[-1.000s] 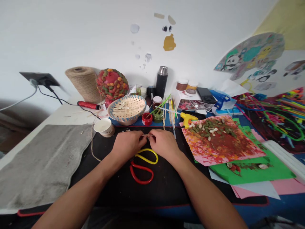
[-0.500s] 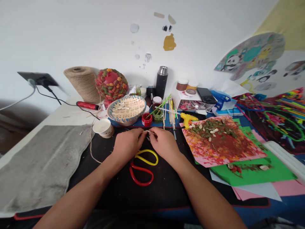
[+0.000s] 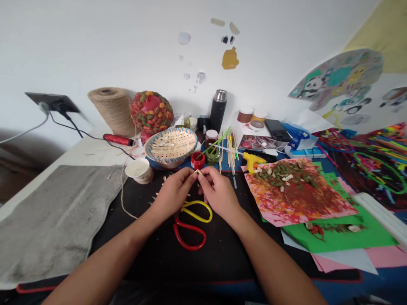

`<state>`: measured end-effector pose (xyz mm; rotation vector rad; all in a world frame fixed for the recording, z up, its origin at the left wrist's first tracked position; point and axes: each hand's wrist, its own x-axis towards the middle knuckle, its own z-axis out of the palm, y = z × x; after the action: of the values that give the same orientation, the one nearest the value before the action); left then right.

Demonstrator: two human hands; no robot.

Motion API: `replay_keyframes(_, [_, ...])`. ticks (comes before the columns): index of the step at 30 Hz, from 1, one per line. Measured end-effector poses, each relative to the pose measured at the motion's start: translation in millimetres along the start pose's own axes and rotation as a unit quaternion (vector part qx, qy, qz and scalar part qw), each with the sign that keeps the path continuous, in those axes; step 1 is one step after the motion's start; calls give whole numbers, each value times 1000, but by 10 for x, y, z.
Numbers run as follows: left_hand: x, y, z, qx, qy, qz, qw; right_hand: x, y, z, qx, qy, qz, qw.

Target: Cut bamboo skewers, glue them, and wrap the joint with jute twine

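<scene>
My left hand (image 3: 174, 190) and my right hand (image 3: 220, 191) meet above the black mat, fingers closed in pinches. Between the fingertips they hold a short, thin, pale wooden stick (image 3: 199, 171), bent to a peak in the middle. Whether it is snapped through I cannot tell. Below the hands lies a pair of scissors (image 3: 190, 248) with one red and one yellow handle; its blades are partly covered by my left hand. Small pale bits (image 3: 164, 178) lie on the mat beside that hand.
Left are a paper cup (image 3: 139, 171), a grey cloth (image 3: 60, 216) and a twine spool (image 3: 112, 112). Behind the hands stand a woven basket (image 3: 171, 146), paint jars (image 3: 197, 160), loose sticks (image 3: 233, 148) and a black flask (image 3: 218, 112). A yellow glue gun (image 3: 252, 161) and painted paper (image 3: 299, 203) lie right.
The stick between my fingertips was nearly straight and now forms a peak. My hands have tilted, and pale bits on the mat beside my left hand have come into sight.
</scene>
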<state>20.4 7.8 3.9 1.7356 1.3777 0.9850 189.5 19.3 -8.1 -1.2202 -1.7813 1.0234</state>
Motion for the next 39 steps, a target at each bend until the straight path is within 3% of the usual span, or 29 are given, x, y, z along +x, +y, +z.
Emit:
replay_keyframes(3, [-12, 0, -18, -9, 21, 6, 1000, -1, -2, -15, -5, 3, -7, 1000])
replay_keyframes(10, [-13, -103, -154, 206, 8, 51, 977, 17, 25, -100, -141, 23, -55, 988])
replay_keyframes(17, [19, -109, -376, 302, -82, 89, 946, 13, -1, -156, -204, -60, -91, 973])
replay_keyframes(26, [-2, -71, -632, 84, -208, 63, 972, 6, -90, -207, -63, -145, -82, 984])
replay_keyframes(32, [-48, -34, -598, -144, -221, -26, 964, -33, -150, -180, 112, -182, 3, 977])
replay_keyframes(36, [-72, -53, -519, -281, -201, -73, 935, -24, -74, -110, 69, -131, 16, 989])
replay_keyframes(39, [-55, -36, -465, -286, -163, -81, 941, -3, -22, -93, 84, -92, 33, 992])
